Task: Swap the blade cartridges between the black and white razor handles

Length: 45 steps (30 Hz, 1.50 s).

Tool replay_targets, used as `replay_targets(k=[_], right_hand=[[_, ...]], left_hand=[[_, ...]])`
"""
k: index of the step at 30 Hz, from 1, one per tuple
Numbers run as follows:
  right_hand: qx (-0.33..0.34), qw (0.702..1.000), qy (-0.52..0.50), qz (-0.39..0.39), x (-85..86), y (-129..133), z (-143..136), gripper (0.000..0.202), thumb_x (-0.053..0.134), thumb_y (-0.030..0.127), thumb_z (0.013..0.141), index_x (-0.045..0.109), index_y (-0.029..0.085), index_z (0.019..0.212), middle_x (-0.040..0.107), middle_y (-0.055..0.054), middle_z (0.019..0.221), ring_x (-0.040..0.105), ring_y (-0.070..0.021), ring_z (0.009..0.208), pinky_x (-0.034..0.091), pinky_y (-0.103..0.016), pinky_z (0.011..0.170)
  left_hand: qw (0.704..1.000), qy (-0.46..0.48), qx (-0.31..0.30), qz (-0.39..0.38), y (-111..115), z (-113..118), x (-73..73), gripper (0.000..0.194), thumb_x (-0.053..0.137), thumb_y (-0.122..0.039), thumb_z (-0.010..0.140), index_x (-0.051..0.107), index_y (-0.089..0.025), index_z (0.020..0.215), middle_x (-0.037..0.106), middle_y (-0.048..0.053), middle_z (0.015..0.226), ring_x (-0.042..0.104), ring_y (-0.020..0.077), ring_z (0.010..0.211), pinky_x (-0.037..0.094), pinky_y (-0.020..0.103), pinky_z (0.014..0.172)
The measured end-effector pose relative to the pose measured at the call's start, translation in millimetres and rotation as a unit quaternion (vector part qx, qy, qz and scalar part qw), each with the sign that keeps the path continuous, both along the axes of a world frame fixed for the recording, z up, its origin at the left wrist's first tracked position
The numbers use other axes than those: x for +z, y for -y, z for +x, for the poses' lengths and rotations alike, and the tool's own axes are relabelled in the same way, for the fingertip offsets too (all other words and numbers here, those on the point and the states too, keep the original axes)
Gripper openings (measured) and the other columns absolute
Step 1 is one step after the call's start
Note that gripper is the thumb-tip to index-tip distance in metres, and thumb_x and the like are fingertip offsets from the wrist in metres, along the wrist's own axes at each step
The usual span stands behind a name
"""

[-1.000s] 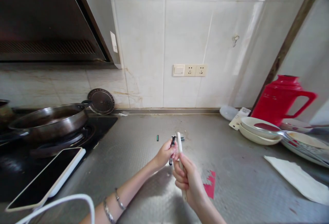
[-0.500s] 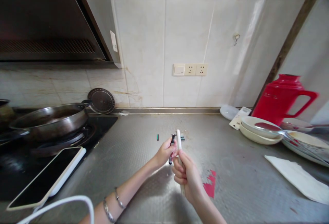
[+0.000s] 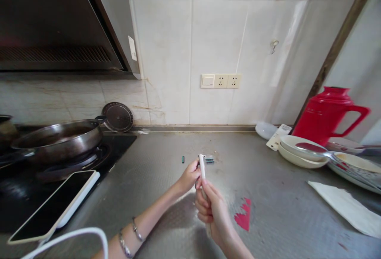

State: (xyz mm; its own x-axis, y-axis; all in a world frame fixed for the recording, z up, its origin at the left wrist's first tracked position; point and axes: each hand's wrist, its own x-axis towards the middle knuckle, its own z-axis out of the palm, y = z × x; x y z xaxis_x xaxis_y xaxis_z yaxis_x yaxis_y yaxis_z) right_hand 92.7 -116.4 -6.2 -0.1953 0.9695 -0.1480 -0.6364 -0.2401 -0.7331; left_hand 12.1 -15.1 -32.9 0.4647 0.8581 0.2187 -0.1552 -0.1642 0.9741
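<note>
My left hand (image 3: 189,176) is closed around a small black razor (image 3: 198,164), mostly hidden behind the fingers and the white stick. In my right hand (image 3: 212,207) is a slim white stick (image 3: 203,167) with a rounded end, its fingers wrapped round the lower part. The upper end of the stick crosses in front of the razor; whether the two touch I cannot tell. Beyond the hands, a small dark-green piece (image 3: 183,159) lies on the metal counter (image 3: 160,148). Just right of the stick's tip are more small green-and-clear pieces (image 3: 210,159), like razor cartridges.
A torn red piece (image 3: 243,215) lies right of my right hand. At left are a phone (image 3: 56,207), a white cable (image 3: 89,230) and a pan (image 3: 65,140) on the stove. Bowls (image 3: 300,160), a red thermos (image 3: 324,112) and a white sheet (image 3: 345,207) stand or lie at right.
My right hand and the white stick have shifted a little left, so the stick now covers most of the razor. The small pieces behind show more. My left hand has hardly moved.
</note>
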Motion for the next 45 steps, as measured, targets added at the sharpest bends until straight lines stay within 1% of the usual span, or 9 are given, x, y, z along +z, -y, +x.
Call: replay_targets(k=[8,13,18,21,24,29,33,37,45], right_hand=[[0.002,1.000,-0.014,0.013,6.8,0.0,1.2,0.041,0.068,0.051,0.065,0.043,0.020,0.073,0.025,0.013,0.042,0.008,-0.0008,0.036,0.004,-0.013,0.031],[0.059,0.998,0.002,0.012,-5.7,9.2,1.5,0.034,0.058,0.052,0.076,0.045,0.020,0.074,0.024,0.012,0.043,0.006,-0.0018,0.036,0.004,-0.014,0.032],[0.121,0.982,0.068,0.129,-2.6,15.8,28.2,0.033,0.049,0.048,0.084,0.051,0.017,0.074,0.035,0.007,0.050,0.025,-0.0033,0.037,0.018,-0.017,0.035],[0.095,0.955,0.193,0.202,10.4,13.5,54.1,0.032,0.049,0.044,0.086,0.058,0.014,0.080,0.039,0.004,0.055,0.036,-0.0055,0.046,0.026,-0.019,0.044],[0.037,0.916,0.326,0.231,19.2,11.0,76.9,0.033,0.047,0.042,0.088,0.062,0.013,0.091,0.035,0.005,0.052,0.032,-0.0068,0.048,0.025,-0.020,0.045],[-0.042,0.825,0.484,0.288,19.9,7.7,99.5,0.045,0.045,0.040,0.088,0.050,0.017,0.127,0.040,0.004,0.055,0.036,-0.0092,0.050,0.028,-0.021,0.047],[-0.013,0.751,0.552,0.362,23.4,-0.5,102.8,0.041,0.045,0.035,0.088,0.054,0.021,0.125,0.052,0.001,0.058,0.034,-0.0091,0.049,0.027,-0.022,0.046],[0.012,0.736,0.547,0.399,31.9,-12.1,96.4,0.034,0.050,0.033,0.086,0.063,0.024,0.116,0.062,-0.003,0.068,0.039,-0.0104,0.051,0.031,-0.022,0.048],[0.041,0.702,0.562,0.435,43.8,-25.1,94.1,0.027,0.053,0.031,0.084,0.069,0.023,0.105,0.058,0.001,0.055,0.036,-0.0083,0.044,0.027,-0.022,0.046]], left_hand=[[1.000,-0.013,0.003,-0.006,-0.5,0.4,0.0,0.017,0.053,-0.031,0.075,0.045,-0.017,0.077,0.040,-0.008,0.052,0.030,0.0036,0.038,0.023,0.019,0.040],[1.000,0.012,-0.022,-0.015,-4.8,-2.5,-2.0,0.020,0.052,-0.035,0.077,0.043,-0.018,0.075,0.036,-0.008,0.052,0.032,0.0054,0.041,0.027,0.020,0.042],[0.998,-0.041,-0.002,0.038,-5.1,-12.0,10.0,0.020,0.057,-0.034,0.072,0.049,-0.016,0.071,0.039,-0.006,0.053,0.033,0.0064,0.046,0.026,0.020,0.045],[0.994,-0.069,0.001,0.084,-3.2,-15.6,17.4,0.022,0.057,-0.035,0.070,0.052,-0.015,0.062,0.043,-0.004,0.051,0.036,0.0080,0.050,0.027,0.022,0.049],[0.989,-0.096,0.001,0.115,-2.5,-17.1,19.4,0.026,0.058,-0.035,0.071,0.055,-0.014,0.056,0.048,-0.001,0.053,0.040,0.0091,0.053,0.028,0.023,0.052],[0.982,-0.146,0.027,0.119,-4.8,-18.4,15.5,0.037,0.062,-0.039,0.068,0.045,-0.016,0.045,0.038,-0.005,0.043,0.031,0.0063,0.044,0.022,0.023,0.047],[0.982,-0.140,0.019,0.126,-8.1,-20.6,11.3,0.041,0.062,-0.041,0.068,0.041,-0.016,0.042,0.037,-0.005,0.042,0.032,0.0060,0.043,0.022,0.022,0.047],[0.977,-0.140,0.005,0.159,-10.9,-22.0,7.6,0.041,0.061,-0.039,0.069,0.041,-0.016,0.042,0.039,-0.005,0.044,0.036,0.0066,0.045,0.024,0.021,0.048],[0.972,-0.151,0.016,0.180,-12.0,-20.2,4.7,0.047,0.060,-0.043,0.070,0.035,-0.016,0.041,0.034,-0.005,0.047,0.032,0.0064,0.047,0.022,0.022,0.049]])
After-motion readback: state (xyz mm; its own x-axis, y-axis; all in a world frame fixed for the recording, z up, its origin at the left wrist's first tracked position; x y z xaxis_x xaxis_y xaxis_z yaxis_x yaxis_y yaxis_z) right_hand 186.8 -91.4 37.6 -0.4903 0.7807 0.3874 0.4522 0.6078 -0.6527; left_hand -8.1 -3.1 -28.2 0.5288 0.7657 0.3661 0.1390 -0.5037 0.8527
